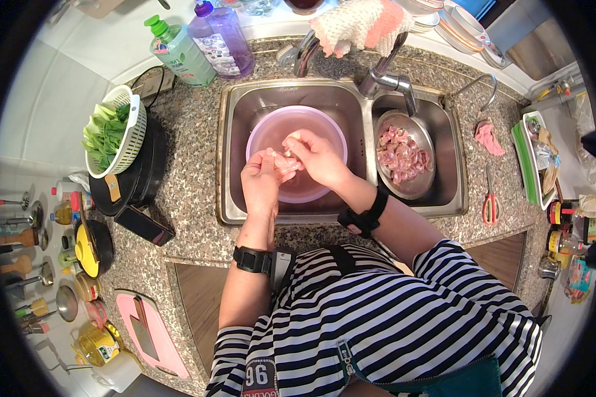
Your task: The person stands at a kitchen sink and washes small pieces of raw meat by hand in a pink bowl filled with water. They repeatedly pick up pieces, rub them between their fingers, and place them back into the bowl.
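Over a pink plastic basin (pixel 328 116) of cloudy reddish water, my two hands meet around a pale pink piece of meat (pixel 284 161). My left hand (pixel 260 179) pinches it between thumb and fingers. From the other side, the fingertips of my right hand (pixel 320 156) close on its upper end. The basin stands in the left bowl of a steel double sink (pixel 233 149). In the right bowl, a tilted metal colander or dish (pixel 402 191) carries a heap of pink meat pieces (pixel 402 154).
A chrome faucet (pixel 385 82) rises behind the divider, a cloth draped above. Red-handled scissors (pixel 490 206) lie right of the sink. Leafy greens (pixel 107 134) fill a white basket (pixel 136 129) at left, near a phone (pixel 144 226). A knife (pixel 144 330) rests on a pink cutting board (pixel 166 355).
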The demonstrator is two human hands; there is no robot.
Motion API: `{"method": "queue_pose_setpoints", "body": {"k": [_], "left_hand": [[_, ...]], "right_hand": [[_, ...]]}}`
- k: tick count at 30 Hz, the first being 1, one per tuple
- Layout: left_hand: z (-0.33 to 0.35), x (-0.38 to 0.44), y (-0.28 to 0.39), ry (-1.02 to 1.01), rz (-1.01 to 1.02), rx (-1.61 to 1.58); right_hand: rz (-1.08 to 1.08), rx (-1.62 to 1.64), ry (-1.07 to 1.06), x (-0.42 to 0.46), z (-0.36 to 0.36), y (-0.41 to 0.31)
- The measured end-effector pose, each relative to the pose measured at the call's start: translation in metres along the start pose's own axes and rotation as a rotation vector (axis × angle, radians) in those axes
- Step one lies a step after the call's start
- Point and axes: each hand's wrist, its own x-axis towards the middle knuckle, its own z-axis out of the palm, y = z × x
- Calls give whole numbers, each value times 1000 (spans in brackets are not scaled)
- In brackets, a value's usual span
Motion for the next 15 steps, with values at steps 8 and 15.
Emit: {"method": "queue_pose_setpoints", "body": {"k": [8,15], "left_hand": [[-13,9,-15,52,121,169],[-14,29,-57,114,243,375]], "right_hand": [[-45,-561,-380,-11,-1,-9],[132,-787,-433,-8,-16,8]]}}
